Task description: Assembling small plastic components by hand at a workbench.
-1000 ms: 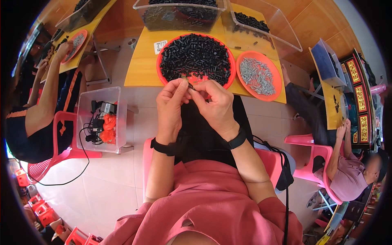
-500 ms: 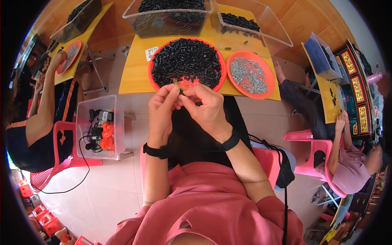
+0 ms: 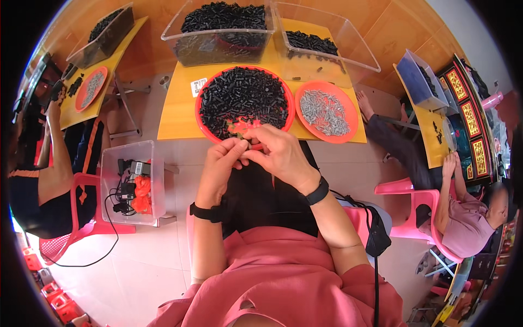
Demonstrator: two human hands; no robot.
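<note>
Left hand (image 3: 218,166) and right hand (image 3: 280,158) pressed together, fingertips pinching small dark part (image 3: 243,143), mostly hidden, just at near rim of red tray (image 3: 202,121) heaped with black pieces. Part likely light, stiff, hard plastic; tiny, easily dropped; fingertip pinch across sides best. Orange tray (image 3: 351,133) of grey screws right of red tray on yellow counter (image 3: 177,117).

The small part (image 3: 245,143) pinched between both hands is too hidden to identify.
</note>
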